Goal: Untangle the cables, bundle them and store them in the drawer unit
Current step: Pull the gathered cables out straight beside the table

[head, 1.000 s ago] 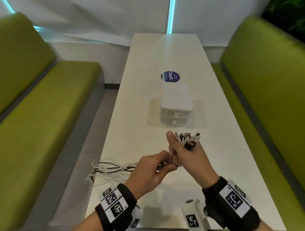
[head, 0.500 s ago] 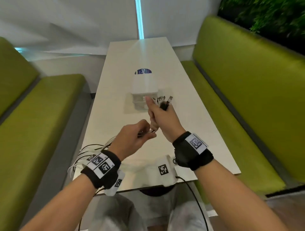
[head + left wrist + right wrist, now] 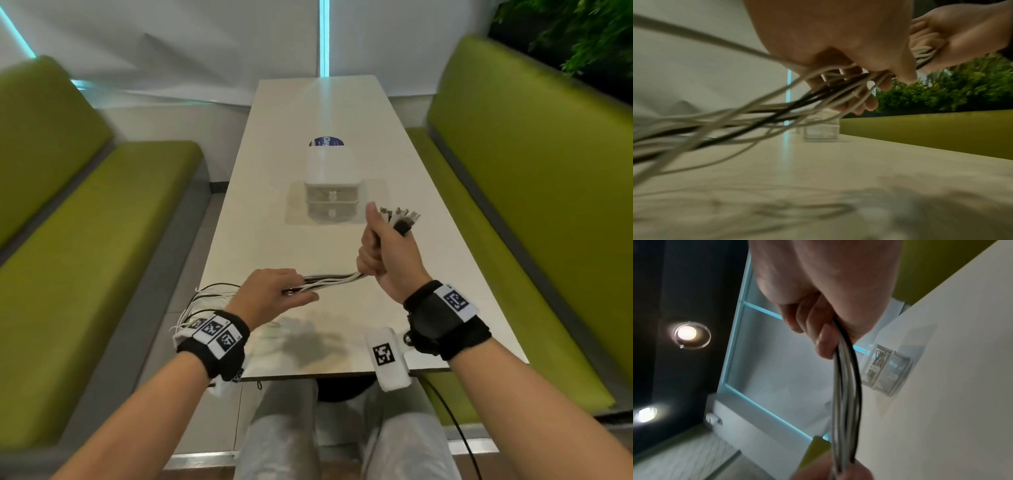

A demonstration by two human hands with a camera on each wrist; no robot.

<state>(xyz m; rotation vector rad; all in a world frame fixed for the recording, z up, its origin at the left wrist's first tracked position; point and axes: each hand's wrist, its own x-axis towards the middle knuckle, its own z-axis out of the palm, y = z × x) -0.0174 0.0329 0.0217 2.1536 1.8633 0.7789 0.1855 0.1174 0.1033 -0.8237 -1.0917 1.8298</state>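
My right hand (image 3: 383, 246) grips a bunch of white and black cables (image 3: 329, 281) in a fist above the table, with the plug ends (image 3: 400, 217) sticking up past the thumb. The cable strands (image 3: 846, 402) hang from that fist in the right wrist view. To its left, my left hand (image 3: 274, 298) holds the same strands, which run between its fingers (image 3: 865, 91). Loose cable tails (image 3: 202, 305) trail over the table's left edge. The white drawer unit (image 3: 331, 192) with two shut drawers stands mid-table beyond the hands; cables (image 3: 877, 363) show inside one drawer.
The white table (image 3: 260, 212) is long and narrow, with green benches (image 3: 102, 246) on both sides. A round blue sticker (image 3: 325, 142) lies behind the drawer unit. A white tagged device (image 3: 388, 358) hangs at the near table edge by my right wrist.
My hands have moved apart: the left slid leftward along the strands while the right kept the plug ends raised. The stretch of cable between them has lengthened. The head view pulled back.
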